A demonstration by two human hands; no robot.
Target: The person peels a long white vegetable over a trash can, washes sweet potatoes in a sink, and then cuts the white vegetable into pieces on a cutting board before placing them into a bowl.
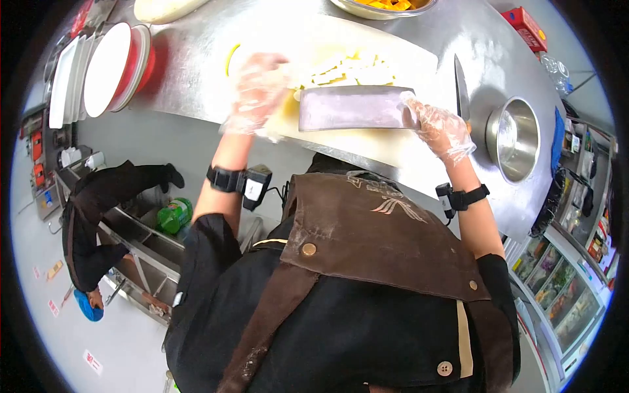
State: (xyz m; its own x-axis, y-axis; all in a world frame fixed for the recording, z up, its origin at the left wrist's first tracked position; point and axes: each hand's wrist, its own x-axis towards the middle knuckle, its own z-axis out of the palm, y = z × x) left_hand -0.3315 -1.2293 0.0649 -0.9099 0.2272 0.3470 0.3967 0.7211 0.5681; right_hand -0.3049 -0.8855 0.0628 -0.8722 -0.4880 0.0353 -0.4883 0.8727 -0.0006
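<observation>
A broad rectangular cleaver (357, 109) lies nearly flat low over the white cutting board (386, 149), with my gloved right hand (442, 128) closed round its handle end. My left hand (259, 92), in a clear plastic glove, is over the board to the left of the blade, its fingers smeared by motion. Just beyond the blade, small pale-yellow cut pieces (350, 71) are spread on the board. A thin yellow strip (231, 59) rests by my left fingers. To the right of the board, a long knife (462, 88) lies on the steel table (183, 72).
A metal bowl (514, 139) stands on the right, and another bowl (357, 9) with orange chunks (390, 4) at the far edge. Stacked plates (111, 72) are at the left end. A red box (526, 29) sits far right. Behind left, another person (92, 216) bends over a sink.
</observation>
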